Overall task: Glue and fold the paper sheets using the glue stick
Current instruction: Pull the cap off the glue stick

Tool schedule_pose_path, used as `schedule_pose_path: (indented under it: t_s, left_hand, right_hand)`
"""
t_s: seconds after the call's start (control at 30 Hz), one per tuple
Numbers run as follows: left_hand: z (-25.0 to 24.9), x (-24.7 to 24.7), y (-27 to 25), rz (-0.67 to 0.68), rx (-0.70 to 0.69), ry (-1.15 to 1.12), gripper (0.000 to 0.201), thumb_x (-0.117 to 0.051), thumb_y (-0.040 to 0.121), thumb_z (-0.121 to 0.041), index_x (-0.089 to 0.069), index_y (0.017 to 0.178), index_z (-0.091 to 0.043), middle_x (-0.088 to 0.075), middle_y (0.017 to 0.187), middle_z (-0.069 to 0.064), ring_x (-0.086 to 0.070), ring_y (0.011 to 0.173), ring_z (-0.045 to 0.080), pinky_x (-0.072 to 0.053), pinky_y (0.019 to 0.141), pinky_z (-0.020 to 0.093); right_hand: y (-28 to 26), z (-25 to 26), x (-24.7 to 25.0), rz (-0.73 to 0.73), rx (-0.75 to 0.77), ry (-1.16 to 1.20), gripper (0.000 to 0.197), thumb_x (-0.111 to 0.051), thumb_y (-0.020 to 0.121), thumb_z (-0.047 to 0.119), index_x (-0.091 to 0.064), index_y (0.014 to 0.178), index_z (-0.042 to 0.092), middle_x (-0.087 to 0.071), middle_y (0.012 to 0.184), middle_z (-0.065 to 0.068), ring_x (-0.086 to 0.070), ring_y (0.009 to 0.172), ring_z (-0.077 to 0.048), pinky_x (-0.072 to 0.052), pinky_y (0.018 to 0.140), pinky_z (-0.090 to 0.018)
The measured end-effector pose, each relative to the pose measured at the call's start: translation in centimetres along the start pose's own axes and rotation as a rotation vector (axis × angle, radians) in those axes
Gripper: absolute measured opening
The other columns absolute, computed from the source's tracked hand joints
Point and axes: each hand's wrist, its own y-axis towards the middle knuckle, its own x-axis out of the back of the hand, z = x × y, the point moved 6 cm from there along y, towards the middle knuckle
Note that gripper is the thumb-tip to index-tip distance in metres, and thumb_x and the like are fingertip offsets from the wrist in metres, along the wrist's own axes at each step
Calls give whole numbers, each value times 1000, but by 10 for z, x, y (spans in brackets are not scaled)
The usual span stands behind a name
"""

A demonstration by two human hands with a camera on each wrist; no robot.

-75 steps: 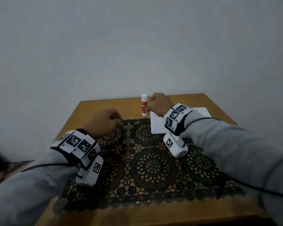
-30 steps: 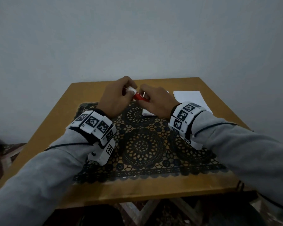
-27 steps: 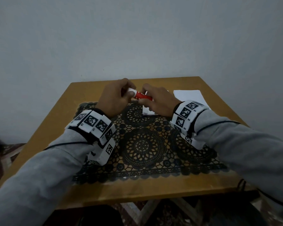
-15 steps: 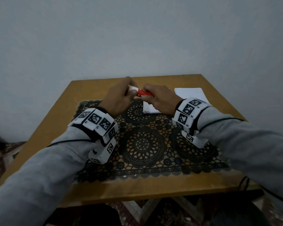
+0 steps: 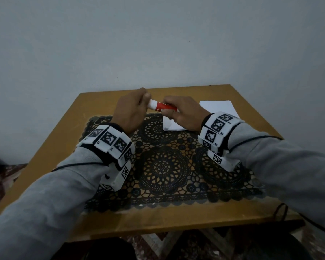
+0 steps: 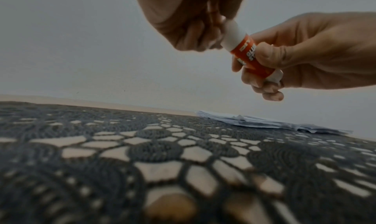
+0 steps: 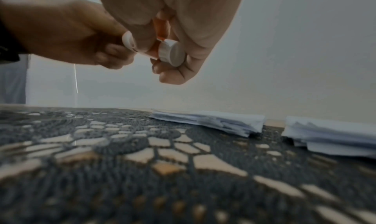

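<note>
Right wrist shows glue stick (image 7: 171,52) base — head view doesn't.

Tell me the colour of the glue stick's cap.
White cap on the red-labelled glue stick, clearest in the left wrist view.

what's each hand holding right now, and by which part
Both hold one glue stick above the mat. The right hand grips its red barrel; the left hand pinches the white cap, which is on.

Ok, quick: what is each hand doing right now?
Left hand: pinches the white cap of the glue stick.
Right hand: grips its red body.
</note>
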Motion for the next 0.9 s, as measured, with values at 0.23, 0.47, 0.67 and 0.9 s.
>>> schedule_pose_path:
  t_s: [0.23,0.47,0.67,0.9]
  left_hand:
    - [-3,-3,-7,100,-22,-204,13,-51,97,-25,-55,102,-14,-61,78,4,-55,65,14,-43,58,26]
    - [-2,-6,-3,49,2,-71,19,-50,97,-26,-55,94,-8,-49,68,-6,-42,61,4,-28,51,16]
    - [-4,-10,-2,105,74,9,58,-34,101,-44,-59,77,2,-58,71,17,-45,61,22,-31,59,33]
    - [-3,-9,-5,130,10,-164,7,-51,96,-17,-52,102,-14,-57,71,4,-53,64,17,-43,60,28]
  right_hand:
    - [-1,2,0,15,-28,2,9,-56,96,21,-49,97,17,-53,80,2,-48,72,-18,-32,57,-15]
    - [1,8,0,-14,-18,-10,10,-46,101,21,-49,97,12,-48,74,4,-42,62,-5,-32,53,-10]
    - [2,5,-2,-4,5,-32,22,-47,101,23,-53,111,4,-57,86,-5,-47,65,-14,-31,54,-14]
    - [2,-4,0,-8,-50,-13,8,-47,100,23,-47,95,18,-47,72,8,-43,63,-8,-31,56,-22]
